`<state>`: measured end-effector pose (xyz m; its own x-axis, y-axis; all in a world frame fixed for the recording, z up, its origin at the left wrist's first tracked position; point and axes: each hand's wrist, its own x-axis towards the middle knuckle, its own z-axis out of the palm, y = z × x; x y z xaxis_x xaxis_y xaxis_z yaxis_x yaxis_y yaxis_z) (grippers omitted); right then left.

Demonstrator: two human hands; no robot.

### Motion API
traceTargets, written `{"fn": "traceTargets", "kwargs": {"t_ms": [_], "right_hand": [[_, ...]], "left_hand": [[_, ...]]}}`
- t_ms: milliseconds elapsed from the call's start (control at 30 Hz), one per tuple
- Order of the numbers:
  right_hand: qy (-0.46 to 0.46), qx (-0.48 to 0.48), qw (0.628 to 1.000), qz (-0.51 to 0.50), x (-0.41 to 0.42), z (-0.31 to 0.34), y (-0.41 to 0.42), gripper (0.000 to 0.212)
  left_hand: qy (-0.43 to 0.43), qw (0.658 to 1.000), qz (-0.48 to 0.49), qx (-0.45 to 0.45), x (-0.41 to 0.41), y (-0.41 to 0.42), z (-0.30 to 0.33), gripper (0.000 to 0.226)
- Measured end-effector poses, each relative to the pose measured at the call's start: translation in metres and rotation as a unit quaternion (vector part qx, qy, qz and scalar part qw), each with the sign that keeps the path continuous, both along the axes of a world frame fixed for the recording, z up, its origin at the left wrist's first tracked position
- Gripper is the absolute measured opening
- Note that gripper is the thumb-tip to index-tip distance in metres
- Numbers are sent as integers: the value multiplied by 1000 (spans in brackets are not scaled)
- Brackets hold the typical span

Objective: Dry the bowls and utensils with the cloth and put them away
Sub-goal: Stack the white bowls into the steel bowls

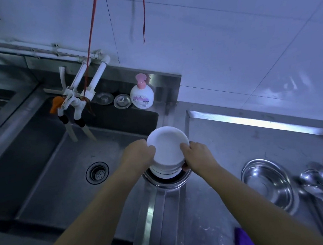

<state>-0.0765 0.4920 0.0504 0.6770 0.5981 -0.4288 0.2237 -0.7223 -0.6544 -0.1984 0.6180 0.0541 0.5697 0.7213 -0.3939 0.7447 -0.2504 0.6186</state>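
Head view looks down on a steel sink [50,169] with its round drain [97,172], and everything below is placed against that sink. Both hands hold a stack of white bowls [167,150] just past the sink's right edge, above the ridge that divides it from the steel table [227,155]. The left hand [138,155] curls round the stack's left side, thumb lying over the top bowl's rim; the right hand [196,156] grips the right side, fingers wrapped under the lower bowls. The stack sits over a round steel rim [167,180] — possibly another bowl or a second drain opening, the view is too dim to tell.

Farther right of the sink, on the table, lies a shallow steel bowl [268,185], upright, and just beyond it a bundle of steel spoons [316,185] with other utensils, handles pointing toward the viewer. A purple cloth [243,239] shows at the bottom edge, right of the sink and near the right forearm.

Behind the sink, on its back ledge, stand a white pump bottle with a pink top [142,96] and two round metal strainer lids [114,100] — and white taps [78,102] reach out over the basin.
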Motion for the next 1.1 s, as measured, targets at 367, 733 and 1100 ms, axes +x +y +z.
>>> {"fn": "traceTargets", "kwargs": {"t_ms": [367, 733, 1100], "right_hand": [[28, -24, 999, 20, -5, 5, -4, 35], [-6, 4, 1000, 11, -15, 8, -4, 44], [-19, 0, 1000, 19, -13, 6, -3, 43]], "left_hand": [[30, 999, -12, 7, -4, -3, -3, 20], [-13, 999, 47, -14, -2, -11, -9, 24], [29, 999, 24, 37, -8, -14, -4, 30]]}}
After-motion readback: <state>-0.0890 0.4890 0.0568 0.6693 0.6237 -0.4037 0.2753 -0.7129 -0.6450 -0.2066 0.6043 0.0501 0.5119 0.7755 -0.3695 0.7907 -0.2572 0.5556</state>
